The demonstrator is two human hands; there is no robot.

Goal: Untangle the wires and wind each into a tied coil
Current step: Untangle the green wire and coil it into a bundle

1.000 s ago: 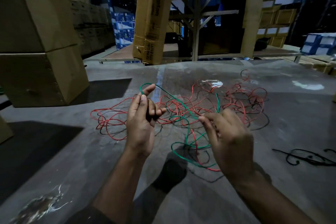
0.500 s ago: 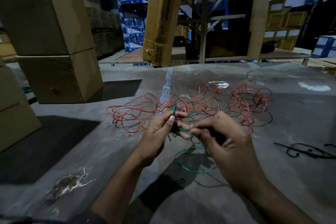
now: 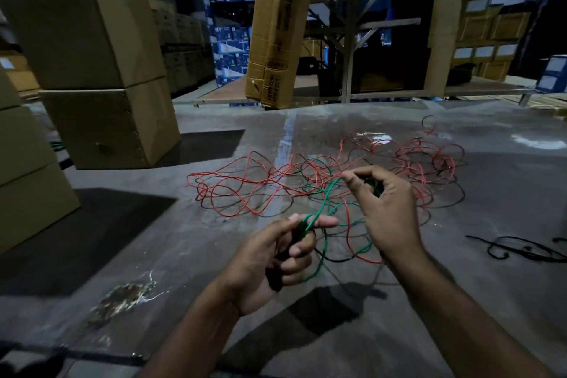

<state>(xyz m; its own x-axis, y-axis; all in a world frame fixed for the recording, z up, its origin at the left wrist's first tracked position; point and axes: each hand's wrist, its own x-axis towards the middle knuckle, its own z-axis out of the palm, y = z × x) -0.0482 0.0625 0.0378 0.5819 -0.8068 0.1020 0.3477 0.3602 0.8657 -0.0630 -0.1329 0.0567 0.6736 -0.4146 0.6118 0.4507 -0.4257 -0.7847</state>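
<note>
Untangling step, winding just starting. Left hand [image 3: 276, 258] pinching green wire [image 3: 325, 202] at thumb and forefinger; right hand [image 3: 383, 209] curled round the same strand, lifted above the floor [image 3: 122, 239]. Red wire [image 3: 245, 187] sprawled beyond, knotted with a black one. Next, probably: drawing green free of red loops before coiling, without tightening snags.

I'm in a dim warehouse. Beyond my fingers [image 3: 325, 220] stands a steel storage rack [image 3: 349, 24] with a tall carton [image 3: 279, 24] leaning on it; to their left, 2 big stacked cardboard boxes [image 3: 92, 70]. Blue cartons [image 3: 228, 37] pile up farther back, all on a bare concrete floor [image 3: 122, 239].
</note>
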